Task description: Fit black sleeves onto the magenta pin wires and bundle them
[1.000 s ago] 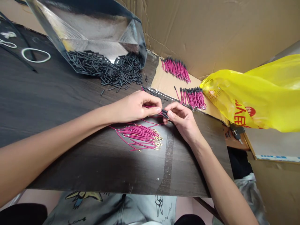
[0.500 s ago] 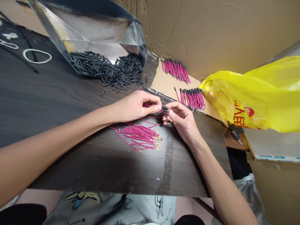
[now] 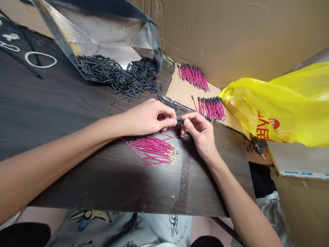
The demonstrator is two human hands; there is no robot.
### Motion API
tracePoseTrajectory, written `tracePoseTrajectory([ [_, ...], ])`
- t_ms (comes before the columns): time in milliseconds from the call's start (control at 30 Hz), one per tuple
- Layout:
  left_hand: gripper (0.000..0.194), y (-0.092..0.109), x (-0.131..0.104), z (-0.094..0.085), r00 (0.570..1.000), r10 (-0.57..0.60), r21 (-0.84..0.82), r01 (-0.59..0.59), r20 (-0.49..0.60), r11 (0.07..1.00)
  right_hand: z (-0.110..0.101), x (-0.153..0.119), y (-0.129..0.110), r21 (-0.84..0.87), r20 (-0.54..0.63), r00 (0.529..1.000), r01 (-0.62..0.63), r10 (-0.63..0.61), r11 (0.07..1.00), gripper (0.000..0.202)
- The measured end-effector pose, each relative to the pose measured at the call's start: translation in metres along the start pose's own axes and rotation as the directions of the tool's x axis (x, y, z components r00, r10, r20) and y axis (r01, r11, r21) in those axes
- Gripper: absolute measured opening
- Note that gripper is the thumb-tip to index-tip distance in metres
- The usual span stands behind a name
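Left hand (image 3: 149, 117) and right hand (image 3: 202, 133) pinch black tubes (image 3: 180, 121) between them, seemingly for steadiness; pink wires (image 3: 154, 149) lie handy toward the table's (image 3: 108, 181) near edge

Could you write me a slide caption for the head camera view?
Left hand and right hand hold slim black pieces between them, near magenta wires on a dark table.

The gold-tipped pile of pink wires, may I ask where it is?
Near the head view's centre, the pile lies on the table, on the near side of the left hand.
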State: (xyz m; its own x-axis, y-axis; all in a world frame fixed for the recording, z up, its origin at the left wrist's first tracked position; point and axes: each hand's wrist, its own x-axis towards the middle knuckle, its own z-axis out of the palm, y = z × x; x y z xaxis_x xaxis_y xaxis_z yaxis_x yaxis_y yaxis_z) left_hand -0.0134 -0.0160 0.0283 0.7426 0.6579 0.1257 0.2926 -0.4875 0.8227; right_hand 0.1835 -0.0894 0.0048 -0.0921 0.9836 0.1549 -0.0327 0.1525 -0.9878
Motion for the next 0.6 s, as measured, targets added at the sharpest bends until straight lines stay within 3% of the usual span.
tracePoseTrajectory([
  [100, 0.023, 0.005, 0.001, 0.000, 1.000, -0.001, -0.090, -0.002, -0.026, 0.996, 0.001, -0.001, -0.001, 0.087, -0.022, 1.000, 0.005, -0.003, 0.996, 0.013],
  [200, 0.021, 0.007, 0.003, 0.003, 0.988, 0.037, -0.250, -0.074, -0.148, 0.965, 0.005, -0.003, 0.000, 0.096, -0.036, 0.999, 0.019, -0.015, 0.995, 0.015],
  [300, 0.023, 0.008, 0.004, 0.010, 0.973, -0.024, -0.440, -0.081, -0.229, 0.894, 0.014, -0.006, -0.001, -0.038, -0.034, 0.998, 0.054, -0.056, 0.998, 0.014],
  [433, 0.029, 0.011, 0.001, 0.024, 0.971, -0.113, -0.640, -0.051, -0.212, 0.767, 0.029, -0.010, -0.003, -0.201, -0.072, 0.990, 0.105, -0.122, 0.974, 0.017],
  [600, 0.021, 0.012, 0.000, 0.033, 0.944, -0.123, -0.666, -0.121, -0.307, 0.736, 0.038, -0.014, -0.008, -0.505, -0.117, 0.960, 0.164, -0.256, 0.847, 0.012],
])
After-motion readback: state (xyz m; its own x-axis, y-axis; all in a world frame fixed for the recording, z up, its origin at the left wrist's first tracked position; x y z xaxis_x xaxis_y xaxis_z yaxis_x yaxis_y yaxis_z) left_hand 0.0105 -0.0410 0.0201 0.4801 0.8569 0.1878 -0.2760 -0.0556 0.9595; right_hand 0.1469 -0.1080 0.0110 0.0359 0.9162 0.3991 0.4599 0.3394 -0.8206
